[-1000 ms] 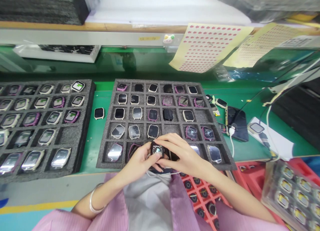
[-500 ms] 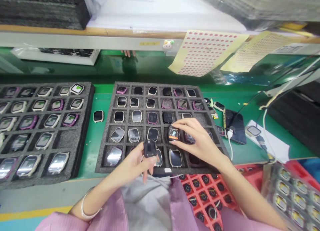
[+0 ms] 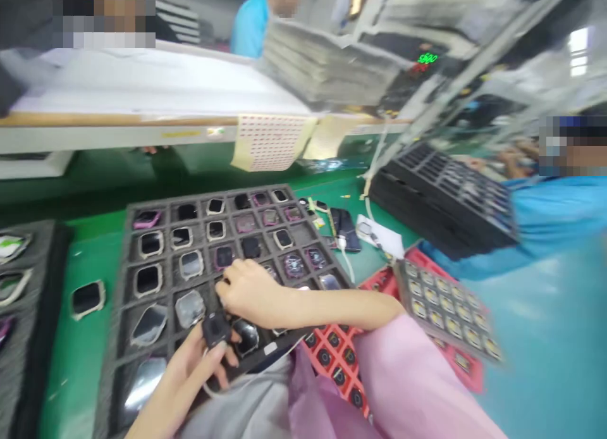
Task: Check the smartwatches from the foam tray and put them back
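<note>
A black foam tray [image 3: 118, 338] with square pockets holds several smartwatch bodies and lies on the green bench in front of me. My left hand [image 3: 192, 363] is at the tray's near edge, its fingers closed round a small black device [image 3: 215, 328]. My right hand [image 3: 251, 293] reaches across over the tray's middle pockets, knuckles up and fingers curled down among the watches. What its fingertips touch is hidden. A dark-faced watch [image 3: 246, 338] sits in the pocket just beside the black device.
A lone watch [image 3: 86, 298] lies on the green mat left of the tray, and a second foam tray [image 3: 28, 300] is at the far left. Red trays [image 3: 336, 357] sit near my lap. A phone [image 3: 346, 227] and cables lie beyond. A person in blue [image 3: 521, 230] works at right.
The view has swung to the right and blurred. My right hand has moved from the tray's right pockets to its middle. My left hand still grips the black device, now lower at the tray's edge.
</note>
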Available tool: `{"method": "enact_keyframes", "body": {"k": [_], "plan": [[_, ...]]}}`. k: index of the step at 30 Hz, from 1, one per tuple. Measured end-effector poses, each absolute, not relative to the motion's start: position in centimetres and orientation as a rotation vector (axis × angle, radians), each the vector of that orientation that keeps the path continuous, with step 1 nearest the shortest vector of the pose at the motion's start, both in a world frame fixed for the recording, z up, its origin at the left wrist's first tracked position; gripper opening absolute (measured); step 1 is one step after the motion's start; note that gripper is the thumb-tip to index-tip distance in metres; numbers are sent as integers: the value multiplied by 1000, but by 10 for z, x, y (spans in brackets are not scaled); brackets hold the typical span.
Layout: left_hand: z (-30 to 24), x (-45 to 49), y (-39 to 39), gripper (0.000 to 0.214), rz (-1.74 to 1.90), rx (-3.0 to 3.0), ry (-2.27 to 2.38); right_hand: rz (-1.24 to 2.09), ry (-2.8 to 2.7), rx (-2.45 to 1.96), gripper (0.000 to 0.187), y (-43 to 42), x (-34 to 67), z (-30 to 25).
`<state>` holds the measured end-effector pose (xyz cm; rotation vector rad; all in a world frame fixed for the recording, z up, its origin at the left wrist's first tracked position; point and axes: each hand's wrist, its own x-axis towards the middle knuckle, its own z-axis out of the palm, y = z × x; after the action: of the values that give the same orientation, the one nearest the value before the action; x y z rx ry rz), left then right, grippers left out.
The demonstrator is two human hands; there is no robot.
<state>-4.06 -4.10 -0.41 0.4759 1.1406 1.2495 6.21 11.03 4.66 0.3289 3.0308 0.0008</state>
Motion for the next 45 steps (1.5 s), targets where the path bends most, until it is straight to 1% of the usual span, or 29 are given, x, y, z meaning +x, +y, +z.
{"method": "enact_keyframes", "body": {"k": [2, 5, 7, 9, 12, 13, 14, 16, 18, 21, 25, 28, 33, 36, 40, 45], "plan": [[-7, -43, -37, 41, 1207, 485, 1124, 60, 3026, 395, 18, 106, 65, 44], [-4, -44, -27, 40, 1185, 551, 1080, 55, 3007, 448, 27, 103, 73, 41], [1, -45, -20, 38, 1194, 575, 1067, 1, 2998, 444, 28, 108, 75, 42], [6, -44, -18, 36, 1203, 578, 1065, -163, 2998, 453, 30, 118, 78, 46], [9, -43, -24, 37, 1210, 539, 1092, -532, 3057, 483, 48, 128, 84, 62], [9, -42, -29, 40, 1216, 513, 1110, -641, 3096, 468, 54, 128, 87, 68], [9, -41, -33, 44, 1232, 481, 1123, -742, 3128, 416, 57, 125, 89, 73], [9, -39, -40, 53, 1284, 427, 1120, -894, 3137, 241, 51, 115, 91, 78], [10, -38, -42, 59, 1326, 437, 1065, -896, 3134, 132, 45, 104, 91, 76], [8, -43, -39, 50, 1326, 543, 1014, -857, 3136, 112, 40, 96, 88, 66], [4, -49, -35, 45, 1361, 619, 990, -935, 3095, 131, 41, 97, 81, 54], [2, -47, -34, 39, 1388, 643, 1050, -912, 3112, 120, 40, 96, 78, 51], [4, -44, -34, 34, 1414, 627, 1135, -917, 3182, 113, 46, 95, 79, 43], [7, -44, -35, 31, 1413, 633, 1102, -1012, 3197, 139, 48, 94, 81, 36], [8, -46, -36, 29, 1413, 629, 1037, -1165, 3211, 171, 44, 94, 83, 32], [6, -46, -37, 31, 1410, 614, 1042, -1396, 3118, 48, 45, 100, 81, 31]]}}
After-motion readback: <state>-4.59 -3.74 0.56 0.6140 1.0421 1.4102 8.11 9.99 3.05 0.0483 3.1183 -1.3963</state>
